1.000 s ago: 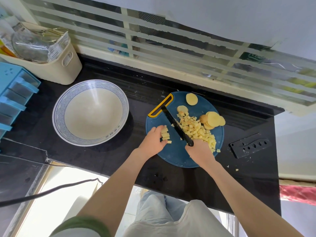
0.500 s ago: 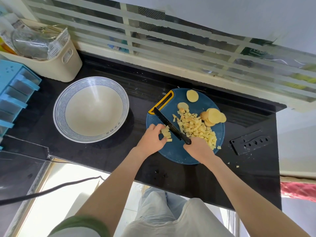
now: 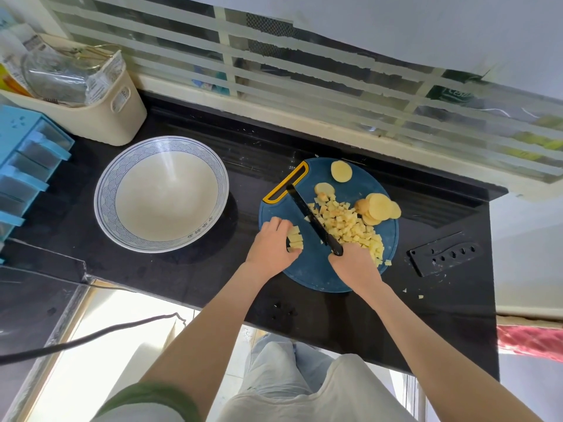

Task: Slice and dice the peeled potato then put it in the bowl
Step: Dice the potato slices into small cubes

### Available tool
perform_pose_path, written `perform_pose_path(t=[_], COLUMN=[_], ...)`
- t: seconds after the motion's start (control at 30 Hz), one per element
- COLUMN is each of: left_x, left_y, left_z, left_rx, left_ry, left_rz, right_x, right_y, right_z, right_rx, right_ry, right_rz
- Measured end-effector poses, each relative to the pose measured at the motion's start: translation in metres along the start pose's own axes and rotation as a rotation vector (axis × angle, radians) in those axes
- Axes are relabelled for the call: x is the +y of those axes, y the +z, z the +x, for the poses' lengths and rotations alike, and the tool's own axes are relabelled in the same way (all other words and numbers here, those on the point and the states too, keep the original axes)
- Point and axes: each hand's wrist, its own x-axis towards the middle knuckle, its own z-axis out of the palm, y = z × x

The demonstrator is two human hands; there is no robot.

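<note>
A round blue cutting board (image 3: 313,272) lies on the black counter. On it sit a heap of diced potato (image 3: 347,223), a stack of round slices (image 3: 379,207) and two single slices (image 3: 341,171). My left hand (image 3: 271,245) holds a small cut stack of potato strips (image 3: 295,241) at the board's left side. My right hand (image 3: 355,263) grips a black knife (image 3: 313,220), its blade lying between the strips and the heap. The white bowl (image 3: 106,205) with a blue rim stands left of the board, with nothing in it.
A black knife sheath (image 3: 444,254) lies right of the board, with potato bits (image 3: 412,293) near it. A cream basket (image 3: 100,117) and blue drawers (image 3: 21,166) stand at the back left. A striped window runs behind the counter. The counter's front edge is near my body.
The knife has shifted right, from beside the strips toward the diced heap. My left hand stays on the potato strips.
</note>
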Motion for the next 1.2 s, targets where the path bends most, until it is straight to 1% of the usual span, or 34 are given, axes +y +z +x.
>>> perform_pose_path(t=[0.1,0.17,0.23,0.3,0.33,0.4,0.6,0.73,0.93,1.2], left_x=[-0.001,-0.001,0.001,0.005,0.006,0.007,0.006,0.006,0.007,0.004], left_y=[-0.001,0.0,-0.001,-0.003,-0.003,-0.004,0.001,0.004,0.006,0.004], left_z=[-0.002,-0.005,-0.005,0.0,0.002,0.007,0.013,0.012,0.011,0.011], left_rx=[0.007,0.022,0.068,0.071,0.048,0.004,-0.016,0.005,0.029,-0.004], left_ry=[-0.013,-0.058,-0.18,-0.339,-0.387,-0.418,-0.463,-0.452,-0.437,-0.422], left_rz=[-0.014,-0.09,-0.217,-0.315,-0.329,-0.339,-0.398,-0.4,-0.391,-0.407], right_x=[-0.003,-0.006,-0.009,-0.013,-0.015,-0.019,-0.023,-0.022,-0.02,-0.023], right_y=[0.004,0.006,0.008,0.011,0.013,0.018,0.035,0.044,0.053,0.061], right_z=[-0.005,-0.009,-0.014,-0.018,-0.021,-0.025,-0.03,-0.028,-0.025,-0.021], right_rx=[-0.051,-0.081,-0.109,-0.14,-0.148,-0.143,-0.125,-0.107,-0.043,-0.004], right_ry=[0.019,0.04,0.089,0.14,0.156,0.154,0.127,0.112,0.119,0.121], right_rz=[0.136,0.202,0.297,0.39,0.421,0.458,0.446,0.401,0.268,0.215])
